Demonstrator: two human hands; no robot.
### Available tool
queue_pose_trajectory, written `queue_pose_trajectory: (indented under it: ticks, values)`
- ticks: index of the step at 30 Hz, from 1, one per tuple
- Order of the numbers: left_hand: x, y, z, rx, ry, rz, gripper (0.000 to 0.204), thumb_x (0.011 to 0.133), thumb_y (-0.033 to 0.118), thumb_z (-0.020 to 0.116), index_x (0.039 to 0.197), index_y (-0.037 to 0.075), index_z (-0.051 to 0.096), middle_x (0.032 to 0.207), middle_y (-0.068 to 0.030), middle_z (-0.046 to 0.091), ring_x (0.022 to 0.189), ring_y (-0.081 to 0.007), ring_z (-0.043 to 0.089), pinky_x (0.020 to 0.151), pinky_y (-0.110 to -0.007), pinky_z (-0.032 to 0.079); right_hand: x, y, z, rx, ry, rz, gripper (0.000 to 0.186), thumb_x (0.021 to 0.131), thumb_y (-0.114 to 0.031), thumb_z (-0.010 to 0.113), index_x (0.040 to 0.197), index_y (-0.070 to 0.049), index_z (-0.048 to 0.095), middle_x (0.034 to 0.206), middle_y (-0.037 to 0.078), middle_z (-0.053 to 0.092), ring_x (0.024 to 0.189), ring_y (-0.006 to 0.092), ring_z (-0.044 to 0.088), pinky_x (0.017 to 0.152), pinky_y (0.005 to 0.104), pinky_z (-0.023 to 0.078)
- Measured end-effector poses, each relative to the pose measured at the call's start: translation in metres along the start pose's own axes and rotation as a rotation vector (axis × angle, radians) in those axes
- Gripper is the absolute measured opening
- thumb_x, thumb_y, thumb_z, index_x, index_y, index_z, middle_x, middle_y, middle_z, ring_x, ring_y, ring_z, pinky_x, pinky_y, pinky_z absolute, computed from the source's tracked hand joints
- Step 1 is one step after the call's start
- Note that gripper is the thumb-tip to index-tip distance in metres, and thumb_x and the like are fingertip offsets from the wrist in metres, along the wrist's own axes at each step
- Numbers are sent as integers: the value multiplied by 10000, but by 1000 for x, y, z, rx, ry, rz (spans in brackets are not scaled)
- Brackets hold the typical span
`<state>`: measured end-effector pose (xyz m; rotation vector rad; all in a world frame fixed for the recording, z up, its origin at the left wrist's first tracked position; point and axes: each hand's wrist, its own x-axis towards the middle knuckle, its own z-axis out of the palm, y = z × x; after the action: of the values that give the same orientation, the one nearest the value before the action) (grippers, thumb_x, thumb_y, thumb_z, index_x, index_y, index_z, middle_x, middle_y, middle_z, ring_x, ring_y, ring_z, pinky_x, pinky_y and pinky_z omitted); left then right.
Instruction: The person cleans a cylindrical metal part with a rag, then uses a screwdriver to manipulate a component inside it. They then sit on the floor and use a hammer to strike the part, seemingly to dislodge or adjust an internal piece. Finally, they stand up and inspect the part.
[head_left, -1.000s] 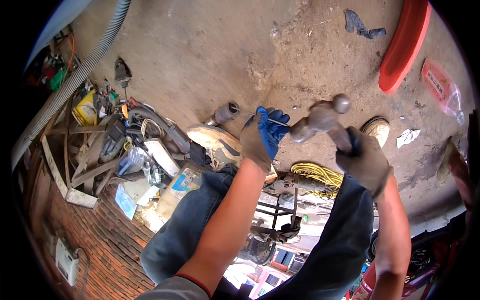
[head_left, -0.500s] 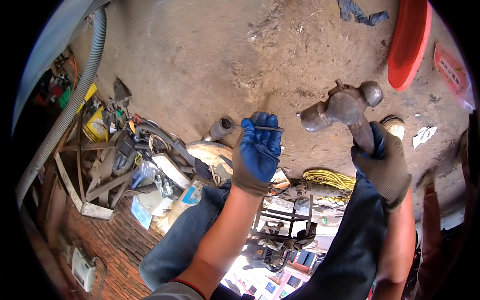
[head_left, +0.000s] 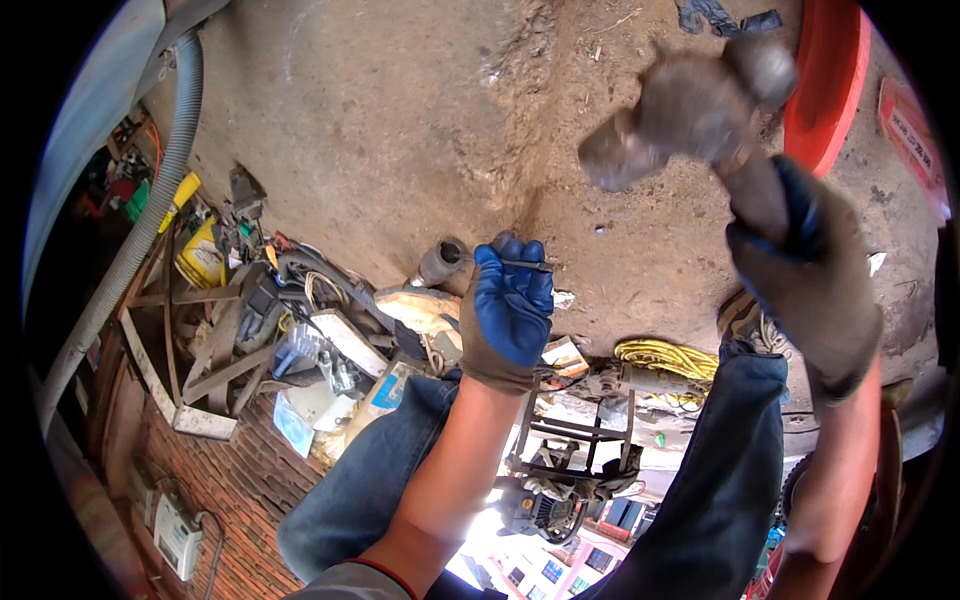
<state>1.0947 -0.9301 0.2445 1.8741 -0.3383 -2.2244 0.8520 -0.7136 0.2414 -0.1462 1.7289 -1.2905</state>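
Note:
In my gloved right hand [head_left: 820,285] is the handle of a heavy ball-peen hammer [head_left: 692,108], raised and smeared by motion, its worn steel head up and to the left of my fist. My left hand [head_left: 508,315], in a blue-palmed glove, is closed with the palm up around a thin metal rod [head_left: 528,265]. The rod lies across the fingers and sticks out on the right. Just left of that hand, a short hollow metal cylinder [head_left: 436,266] lies on the dirt floor, its dark opening toward the hand. The rod's left end is too small to make out.
Timber, tools and scrap [head_left: 225,345] are heaped at left beside a grey corrugated hose [head_left: 175,150]. Between my legs are a coiled yellow hose [head_left: 665,357] and a metal frame [head_left: 580,430]. A red curved object [head_left: 830,90] is at upper right.
My right hand has swung the hammer upward and to the right, bringing it closer to the camera. The left hand with the rod has barely moved. My right shoe and leg show more fully.

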Motion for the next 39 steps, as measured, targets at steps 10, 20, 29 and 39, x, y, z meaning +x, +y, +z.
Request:
queue_pose_trajectory:
  ticks: [10,20,29,39]
  values:
    - [8,-9,5,137,78,-30,262,1040,298,467,1101,95,620,1033,-38,688,989,-215,651,869,-369,546,-14,-5,56,-652,-365,-60,197,796,-74,639,978,-41,572,729,167,630,696,330,664,658,442,513]
    - [-43,-36,20,483,285,-172,320,1026,297,498,1190,32,571,1116,-112,643,1122,-305,616,955,-434,515,-74,60,38,-229,-80,305,164,779,-25,620,923,-22,541,699,185,541,621,322,547,609,394,444]
    - [-46,-23,-3,466,315,-120,263,1018,333,518,1067,115,657,974,-16,716,936,-212,684,775,-369,580,-70,25,33,-139,-25,246,170,766,-13,615,919,1,541,685,190,526,604,281,527,614,366,443]
    - [-58,-23,-12,627,188,13,190,1016,178,505,1152,74,587,968,-59,649,822,-188,643,725,-328,575,-78,27,38,-198,3,284,163,769,-15,622,900,1,527,694,205,550,635,333,598,616,393,452]
